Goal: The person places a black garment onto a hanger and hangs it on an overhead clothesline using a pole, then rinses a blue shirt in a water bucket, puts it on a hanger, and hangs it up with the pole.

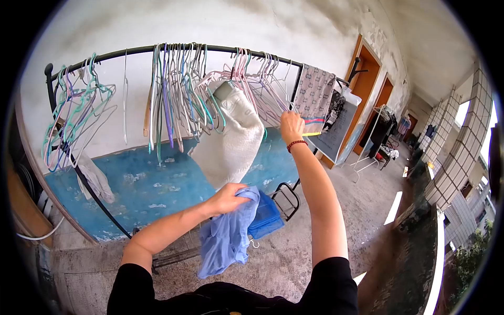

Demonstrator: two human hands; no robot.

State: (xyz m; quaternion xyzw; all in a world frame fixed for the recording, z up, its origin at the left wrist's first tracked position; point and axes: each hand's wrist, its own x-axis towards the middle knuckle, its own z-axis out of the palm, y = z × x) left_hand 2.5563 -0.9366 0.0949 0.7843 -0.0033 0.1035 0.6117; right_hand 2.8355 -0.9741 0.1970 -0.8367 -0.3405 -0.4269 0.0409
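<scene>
My left hand [228,198] is closed around a bunched light blue cloth garment [226,239], which hangs down in loose folds. With the arm stretched forward, my right hand [292,126] is closed at the lower part of a thin white hanger [287,84] on the black clothes rail [220,49]. Its fingertips are partly hidden. Left of that hand, several pink and grey hangers [265,89] hang close together. A cream textured garment [231,136] hangs on the rail between my hands.
Several more hangers crowd the rail, with mint green ones [94,79] at the left end. A patterned grey towel [314,94] hangs at the right. Below stands a blue plastic basket [266,218]. Another white rack [375,136] stands farther down the corridor.
</scene>
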